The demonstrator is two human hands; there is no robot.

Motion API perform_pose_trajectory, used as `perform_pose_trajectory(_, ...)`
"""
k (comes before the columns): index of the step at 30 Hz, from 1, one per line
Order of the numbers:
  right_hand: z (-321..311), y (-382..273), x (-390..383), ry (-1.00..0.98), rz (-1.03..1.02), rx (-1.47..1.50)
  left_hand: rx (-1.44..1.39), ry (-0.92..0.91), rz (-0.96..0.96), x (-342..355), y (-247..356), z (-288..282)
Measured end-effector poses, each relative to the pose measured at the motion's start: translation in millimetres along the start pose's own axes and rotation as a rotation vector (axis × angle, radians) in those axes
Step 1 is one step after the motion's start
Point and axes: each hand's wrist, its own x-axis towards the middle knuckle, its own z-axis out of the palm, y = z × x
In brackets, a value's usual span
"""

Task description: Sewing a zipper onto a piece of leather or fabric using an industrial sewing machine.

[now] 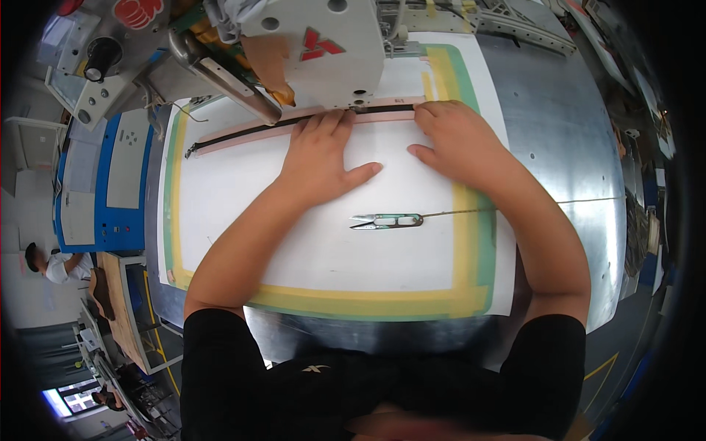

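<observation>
Steadying the work looks like the step in hand: you have the black strip (386,109) lying along the pink strip (234,140), and the two run together across the upper part of the white sheet (323,253), just in front of and partly under the machine head (323,62). Your left hand (316,163) presses from above near the middle, its fingers laid out straight with the tips at the strip and the thumb spread well away, so it appears to grip nothing. Your right hand (457,140) is at the right end, fingers bent over it and thumb apart; whether they pinch the end or only press it, you cannot tell from this view, since the undersides are hidden. The strips bow a little, the left end lying nearer you than the right. As a judgement, the next move calls for lining the black strip up evenly between the pink edges, with light, flat pressure and your fingertips clear of the machine head. The snips (388,215) lie untouched below your hands (their cord (456,212) trails off to the right, over the metal bench (573,154)), well apart from the strips.
</observation>
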Motion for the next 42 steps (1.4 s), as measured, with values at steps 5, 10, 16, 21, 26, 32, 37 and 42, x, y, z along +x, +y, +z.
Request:
perform_pose_trajectory(5,5.7,-1.6,2.1,0.082,-0.073,-0.023,-0.003,-0.011,-0.002,0.2,0.8,-2.1)
perform_pose_trajectory(10,16.5,2.1,4.0,0.164,-0.183,-0.022,-0.012,-0.002,0.004,-0.9,0.3,-2.4)
perform_pose_trajectory(16,22.3,0.1,7.6,0.201,-0.264,0.033,0.030,0.028,0.014,-2.3,-1.5,1.2)
perform_pose_trajectory(21,22.6,-0.9,6.0,0.201,-0.284,0.048,-0.005,-0.003,-0.008,-3.9,0.1,-2.9)
perform_pose_trajectory(26,27.3,-1.2,6.2,0.213,-0.303,0.075,-0.024,-0.028,-0.019,-1.0,3.9,-3.6)
perform_pose_trajectory(32,24.4,-6.8,8.9,0.108,-0.272,0.094,0.007,0.020,0.000,-1.8,-0.5,3.0)
perform_pose_trajectory(37,24.0,-5.8,6.9,0.190,-0.315,0.098,-0.022,0.026,0.021,-9.6,-7.7,-6.9)
perform_pose_trajectory(42,26.7,-4.6,-1.4,0.179,-0.291,0.075,0.131,0.052,-0.144,-53.3,-66.0,-14.0)
